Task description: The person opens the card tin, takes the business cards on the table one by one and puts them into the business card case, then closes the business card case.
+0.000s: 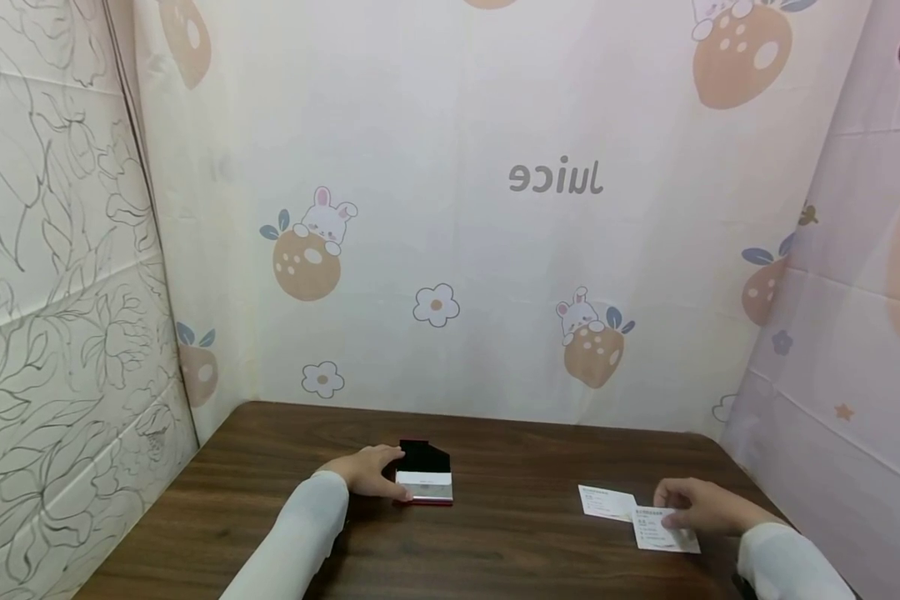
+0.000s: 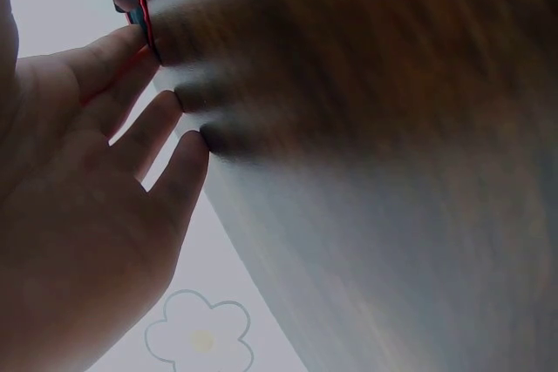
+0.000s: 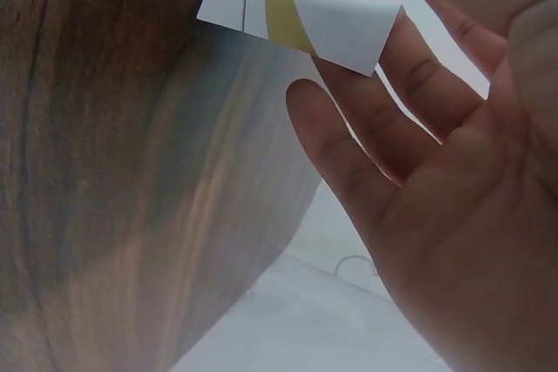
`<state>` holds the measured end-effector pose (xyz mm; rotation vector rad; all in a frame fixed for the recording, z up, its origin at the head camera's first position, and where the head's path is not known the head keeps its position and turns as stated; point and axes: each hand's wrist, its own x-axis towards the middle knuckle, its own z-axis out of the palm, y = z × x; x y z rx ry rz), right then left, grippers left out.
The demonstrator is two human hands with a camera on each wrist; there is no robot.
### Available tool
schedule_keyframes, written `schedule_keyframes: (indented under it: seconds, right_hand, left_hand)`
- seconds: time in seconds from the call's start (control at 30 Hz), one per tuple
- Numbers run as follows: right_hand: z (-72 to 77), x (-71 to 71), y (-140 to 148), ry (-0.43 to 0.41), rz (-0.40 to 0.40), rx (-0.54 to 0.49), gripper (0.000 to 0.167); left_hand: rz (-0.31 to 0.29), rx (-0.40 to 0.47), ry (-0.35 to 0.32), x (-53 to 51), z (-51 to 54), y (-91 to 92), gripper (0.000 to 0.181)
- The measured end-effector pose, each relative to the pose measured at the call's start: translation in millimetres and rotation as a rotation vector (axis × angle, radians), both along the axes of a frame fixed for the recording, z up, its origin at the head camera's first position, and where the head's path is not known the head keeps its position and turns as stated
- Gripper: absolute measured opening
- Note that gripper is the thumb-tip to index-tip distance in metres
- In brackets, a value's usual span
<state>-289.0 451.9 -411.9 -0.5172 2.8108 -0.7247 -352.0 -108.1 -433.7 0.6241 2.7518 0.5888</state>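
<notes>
An opened card case (image 1: 423,460) with a black inside and a red edge lies on the table, a silvery-white part along its near side. My left hand (image 1: 366,471) holds its left side, the thumb at the near corner and the fingers farther back; in the left wrist view the other fingertips (image 2: 196,138) reach the table. My right hand (image 1: 701,504) pinches a white printed business card (image 1: 656,537), thumb on its printed face. The card's other side, with a yellow-green stripe (image 3: 288,2), shows in the right wrist view. Another business card (image 1: 603,502) lies just left of it.
The brown wooden table (image 1: 510,467) ends at a hanging cloth (image 1: 450,250) printed with fruit and rabbits. A flower-patterned cloth (image 1: 60,275) hangs on the left, and a pale printed one (image 1: 847,350) on the right.
</notes>
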Motion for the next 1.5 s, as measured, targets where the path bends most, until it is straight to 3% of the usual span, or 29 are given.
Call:
schedule_keyframes:
  seconds: [0.37,0.6,1.07,1.3,1.5]
  right_hand:
    - [-1.9,7.3,10.1,-0.054,0.112,-0.135,0.005]
    - [1.0,9.5,9.2,-0.09,0.123,-0.163,0.006]
    - [12.8,0.1,-22.5,-0.086,0.183,-0.222,0.009]
    - [13.9,-12.8,-55.6,0.035,0.199,-0.2,0.009]
    - [9.2,-30.8,-96.3,0.17,0.144,-0.205,0.011]
  left_hand:
    - [0.014,0.001,0.003,1.8,0.3,-0.1,0.081]
    - [0.006,-0.009,0.007,1.8,0.6,-0.2,0.081]
    - [0.013,-0.003,0.008,2.4,0.9,0.0,0.082]
    - [0.019,-0.004,0.005,2.1,0.5,-0.3,0.082]
    - [0.017,-0.008,0.008,1.9,1.0,0.4,0.082]
